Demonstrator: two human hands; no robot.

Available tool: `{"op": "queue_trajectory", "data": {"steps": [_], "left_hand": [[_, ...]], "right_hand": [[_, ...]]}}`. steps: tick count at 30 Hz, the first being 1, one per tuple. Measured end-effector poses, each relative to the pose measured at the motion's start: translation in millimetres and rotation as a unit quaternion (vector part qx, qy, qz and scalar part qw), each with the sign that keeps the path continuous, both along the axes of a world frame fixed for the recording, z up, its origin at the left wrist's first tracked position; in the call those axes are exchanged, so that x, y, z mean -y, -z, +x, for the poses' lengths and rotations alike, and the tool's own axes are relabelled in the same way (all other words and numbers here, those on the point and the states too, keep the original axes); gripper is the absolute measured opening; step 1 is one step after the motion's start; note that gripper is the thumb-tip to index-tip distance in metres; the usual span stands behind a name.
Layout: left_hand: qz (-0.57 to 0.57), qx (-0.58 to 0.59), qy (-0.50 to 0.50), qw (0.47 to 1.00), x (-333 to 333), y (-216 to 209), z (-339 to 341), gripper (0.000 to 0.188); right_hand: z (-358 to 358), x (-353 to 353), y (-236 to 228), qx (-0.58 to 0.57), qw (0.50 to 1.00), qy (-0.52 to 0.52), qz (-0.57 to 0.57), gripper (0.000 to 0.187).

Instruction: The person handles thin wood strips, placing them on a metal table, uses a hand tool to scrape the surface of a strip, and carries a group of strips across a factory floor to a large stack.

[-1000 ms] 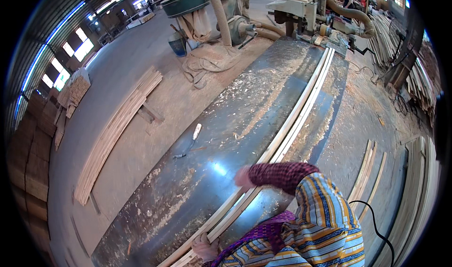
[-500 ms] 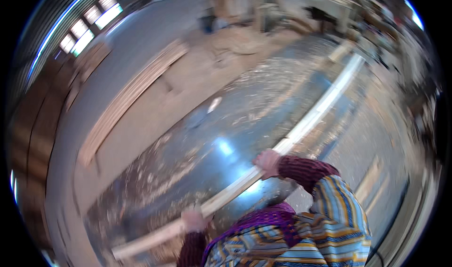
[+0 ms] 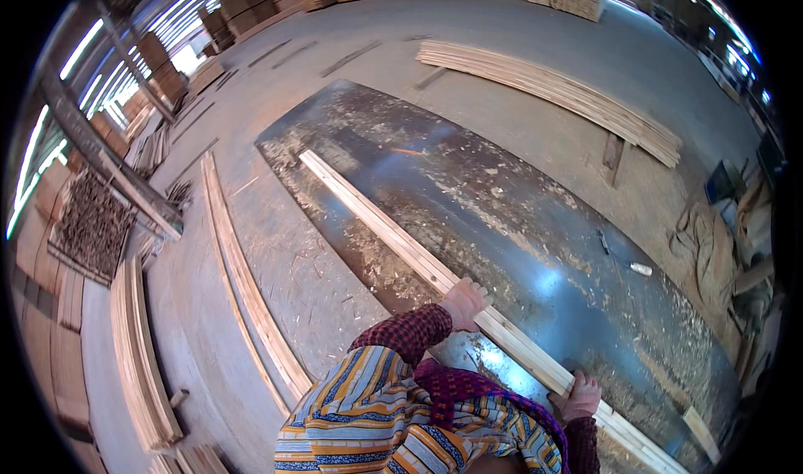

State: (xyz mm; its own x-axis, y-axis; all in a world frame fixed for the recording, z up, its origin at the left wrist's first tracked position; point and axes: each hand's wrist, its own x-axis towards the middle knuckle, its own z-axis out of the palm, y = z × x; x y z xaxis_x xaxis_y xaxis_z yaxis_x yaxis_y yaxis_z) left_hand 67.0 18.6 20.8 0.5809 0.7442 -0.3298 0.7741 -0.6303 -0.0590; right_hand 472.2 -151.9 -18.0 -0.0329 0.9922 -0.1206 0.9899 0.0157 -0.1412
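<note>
Viewpoint swung left | wooden strips (image 3: 376, 220) beneath left grip (image 3: 464, 303), right grip (image 3: 579, 397) | both curled around them

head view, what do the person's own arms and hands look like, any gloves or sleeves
The left hand and right hand are bare, without gloves. The left sleeve is dark maroon with a small check pattern; the right sleeve is a similar dark maroon. A loose striped garment in yellow, blue and white covers the upper left arm.
</note>
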Motion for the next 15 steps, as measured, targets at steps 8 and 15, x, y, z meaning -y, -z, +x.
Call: {"op": "queue_trajectory", "data": {"steps": [8,15], "left_hand": [[0.030,0.097,0.008,0.995,2,4,-3,0.096],[0.060,0.146,-0.013,0.987,19,22,-9,0.090]], "right_hand": [[11,-17,-5,-0.055,0.998,0.013,-0.037,0.086],[7,-64,-14,-0.029,0.994,0.068,-0.077,0.079]]}}
